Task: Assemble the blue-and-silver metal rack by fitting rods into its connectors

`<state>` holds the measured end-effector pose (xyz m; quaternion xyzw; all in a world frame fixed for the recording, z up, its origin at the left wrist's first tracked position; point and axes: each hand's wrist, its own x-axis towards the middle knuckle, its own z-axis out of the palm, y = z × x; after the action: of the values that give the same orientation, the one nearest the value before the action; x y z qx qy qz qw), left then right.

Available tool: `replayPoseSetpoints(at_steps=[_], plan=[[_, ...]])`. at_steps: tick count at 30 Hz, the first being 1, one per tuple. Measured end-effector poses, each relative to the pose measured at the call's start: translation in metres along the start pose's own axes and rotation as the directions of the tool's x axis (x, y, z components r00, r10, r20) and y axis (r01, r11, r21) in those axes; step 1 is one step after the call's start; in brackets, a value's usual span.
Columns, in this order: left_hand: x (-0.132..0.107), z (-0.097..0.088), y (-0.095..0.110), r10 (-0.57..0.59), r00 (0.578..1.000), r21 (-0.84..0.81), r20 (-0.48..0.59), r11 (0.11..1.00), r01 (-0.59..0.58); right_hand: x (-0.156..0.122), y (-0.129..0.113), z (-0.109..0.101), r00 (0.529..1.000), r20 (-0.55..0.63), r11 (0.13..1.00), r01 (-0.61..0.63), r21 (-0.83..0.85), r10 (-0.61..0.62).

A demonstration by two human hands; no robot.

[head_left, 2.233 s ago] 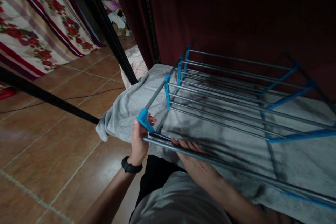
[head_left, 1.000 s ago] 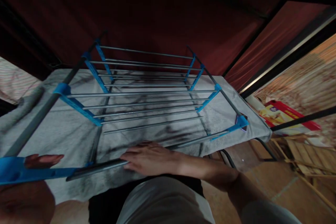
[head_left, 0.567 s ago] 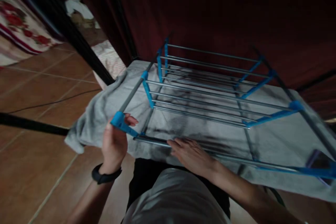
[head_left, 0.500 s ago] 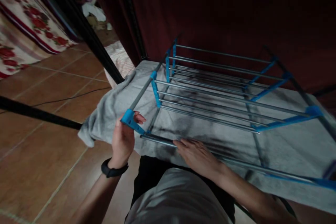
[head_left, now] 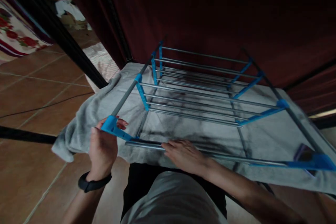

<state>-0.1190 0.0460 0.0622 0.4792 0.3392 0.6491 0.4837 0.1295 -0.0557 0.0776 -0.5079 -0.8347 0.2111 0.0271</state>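
Observation:
A rack of thin metal rods and blue plastic brackets lies across the bed-like surface before me. My left hand is closed around the blue corner bracket at the rack's near left, thumb towards me and fingertips showing behind it. Over the near metal rod lies my right hand, its fingers curled down onto the rod; their tips are partly hidden. Several more rods run between the left and right brackets farther back. A second blue corner bracket sits at the near right.
A grey blanket covers the surface under the rack and hangs over its left edge. Behind stands a dark red curtain. A black post rises at left. A dark object lies near the right bracket. A cable crosses the tiled floor.
The view has shifted, so the rack and both hands appear farther left. Both hands stay on the same parts. More of the right end of the rack and the dark object there now show.

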Motion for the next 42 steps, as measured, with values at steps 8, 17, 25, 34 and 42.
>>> replayPoseSetpoints(at_steps=[8,17,25,34,42], plan=[[0.007,0.001,-0.012,-0.076,0.995,-0.021,-0.061,0.997,0.075,0.02,0.047,-0.023,0.996,-0.034,0.992,-0.081,0.099,0.085],[0.001,-0.01,-0.015,-0.143,0.984,0.0,-0.105,0.99,0.144,0.073,0.12,0.024,0.949,0.0,0.927,-0.308,-0.215,0.315],[0.022,-0.039,-0.047,-0.229,0.97,0.189,-0.087,0.952,0.241,0.049,0.125,0.03,0.948,0.0,0.934,-0.312,-0.173,0.317],[0.103,-0.035,-0.155,-0.347,0.899,0.504,0.267,0.846,0.176,0.043,0.184,0.024,0.849,-0.039,0.849,-0.527,-0.016,0.527],[0.117,-0.011,-0.177,-0.39,0.795,0.572,0.465,0.817,0.066,0.067,0.195,0.019,0.874,0.081,0.875,-0.482,0.036,0.478]])
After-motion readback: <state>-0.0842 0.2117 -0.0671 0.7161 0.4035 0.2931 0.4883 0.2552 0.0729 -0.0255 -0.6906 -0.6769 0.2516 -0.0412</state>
